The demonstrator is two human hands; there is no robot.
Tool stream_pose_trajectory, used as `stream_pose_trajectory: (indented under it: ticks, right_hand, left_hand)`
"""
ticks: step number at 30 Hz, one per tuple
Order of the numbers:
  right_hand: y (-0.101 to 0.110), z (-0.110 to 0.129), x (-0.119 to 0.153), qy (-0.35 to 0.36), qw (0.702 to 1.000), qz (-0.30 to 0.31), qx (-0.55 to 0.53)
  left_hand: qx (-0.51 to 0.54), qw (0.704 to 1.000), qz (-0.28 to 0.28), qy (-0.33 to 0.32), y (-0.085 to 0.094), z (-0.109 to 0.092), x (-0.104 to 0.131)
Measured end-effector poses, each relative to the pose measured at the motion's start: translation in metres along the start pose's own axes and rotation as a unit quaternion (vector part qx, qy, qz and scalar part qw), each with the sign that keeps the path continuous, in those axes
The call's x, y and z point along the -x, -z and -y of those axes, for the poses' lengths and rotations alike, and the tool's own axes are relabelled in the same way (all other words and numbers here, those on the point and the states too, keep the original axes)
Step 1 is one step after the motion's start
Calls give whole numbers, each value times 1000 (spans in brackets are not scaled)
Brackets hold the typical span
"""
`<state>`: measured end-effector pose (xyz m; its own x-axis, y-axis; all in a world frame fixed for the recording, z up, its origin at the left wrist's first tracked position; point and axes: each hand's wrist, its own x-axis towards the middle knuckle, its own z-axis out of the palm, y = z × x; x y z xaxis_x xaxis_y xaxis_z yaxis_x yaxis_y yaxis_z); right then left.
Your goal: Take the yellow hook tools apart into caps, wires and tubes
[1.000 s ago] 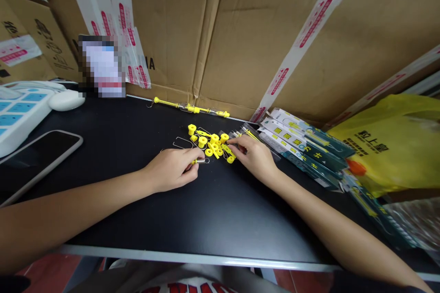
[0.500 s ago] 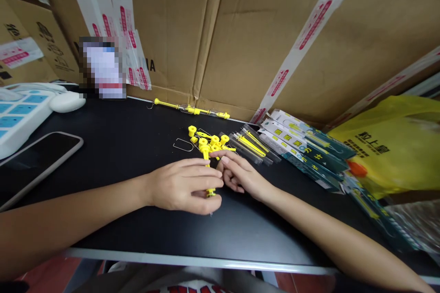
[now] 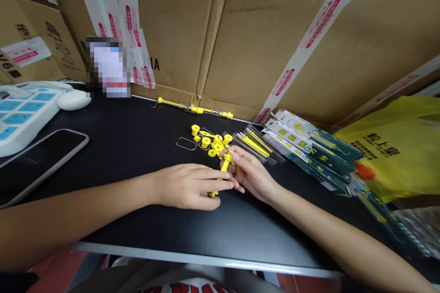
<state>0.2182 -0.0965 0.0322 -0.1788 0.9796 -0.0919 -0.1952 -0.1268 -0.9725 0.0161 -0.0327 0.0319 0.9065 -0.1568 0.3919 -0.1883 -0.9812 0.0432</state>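
My left hand [image 3: 192, 186] is closed around a yellow rod-like piece [image 3: 225, 167], whose lower end shows between the fingers and thumb. The thumb and index finger of my right hand [image 3: 252, 174] pinch the same piece at its upper, capped end. Just beyond the hands lies a pile of yellow caps and small parts [image 3: 205, 142] with bent wire hooks [image 3: 186, 143]. Clear tubes with yellow strips [image 3: 254, 144] rest right of the pile. Along the back edge is a long yellow and clear spring scale [image 3: 195, 109].
Printed boxes [image 3: 309, 146] and a yellow bag [image 3: 388, 146] are at the right. To the left lie a phone [image 3: 41, 162], a white power strip [image 3: 29, 114] and a white rounded object [image 3: 74, 100]. Cardboard boxes [image 3: 178, 23] stand behind the black table [image 3: 137, 229].
The yellow piece now tilts toward the right. My right hand has closed on its upper end, where before its index finger was extended beside it. The view has shifted slightly.
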Motion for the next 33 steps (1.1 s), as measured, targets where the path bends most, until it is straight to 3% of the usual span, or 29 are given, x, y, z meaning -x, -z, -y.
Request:
stream_pose_trajectory:
  ticks: [4,6,8,11,14,16,27,30,33]
  right_hand:
    - [2,-1,-3,23,999,-40,4]
    - [4,-1,-4,44,997,-66,6]
    - [5,0,-5,57,995,-85,5]
    - [5,1,-5,68,994,-87,-10]
    - [4,0,-4,69,995,-73,-21]
    - [3,-1,-4,66,996,-65,-19]
    - [3,-3,-3,63,998,-27,-9]
    - [4,0,-5,83,995,-42,-39]
    - [6,8,-7,90,992,-68,-61]
  left_hand:
    - [-41,997,-60,32,2,9,5]
    - [-60,979,-133,140,7,18,9]
    - [-65,940,-190,276,11,28,12]
    - [-77,917,-140,365,13,42,17]
    - [-88,934,-53,343,8,49,20]
    - [-92,942,-25,321,4,51,20]
    - [-78,940,-11,333,4,56,19]
    - [-43,944,-24,327,4,53,20]
    - [-5,954,12,301,3,46,29]
